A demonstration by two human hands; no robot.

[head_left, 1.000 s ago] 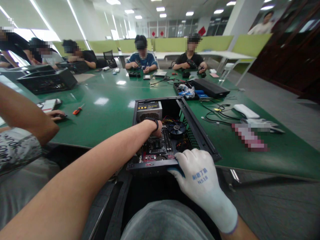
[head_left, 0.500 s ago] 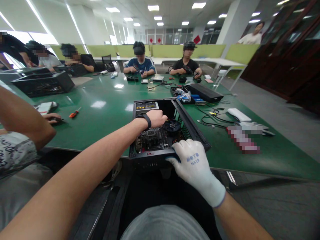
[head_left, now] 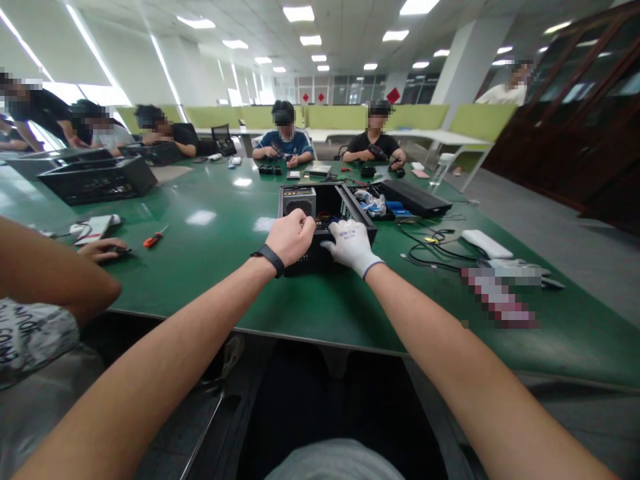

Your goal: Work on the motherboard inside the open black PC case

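A black computer case (head_left: 320, 261) stands on the green table with its open side up. Inside its far left part is a power supply (head_left: 301, 195); much of the interior is hidden behind my hands. My bare left hand (head_left: 291, 238), a black band on its wrist, is closed at the near left edge of the case, fingertips partly hidden. In a white glove, my right hand (head_left: 351, 245) grips the near edge farther right, its thumb on the outer face.
Right of the case lie black cables (head_left: 425, 243), a white box-like item (head_left: 486, 244) and loose gloves (head_left: 520, 272). Behind stands an open black tray (head_left: 373, 203). An orange-handled screwdriver (head_left: 154, 239) lies left, near another person's hand (head_left: 103, 251). Several people sit around the table.
The case has moved away from me, off the table's near edge, and its near face now shows. My left hand has gone from over the interior to the near left edge.
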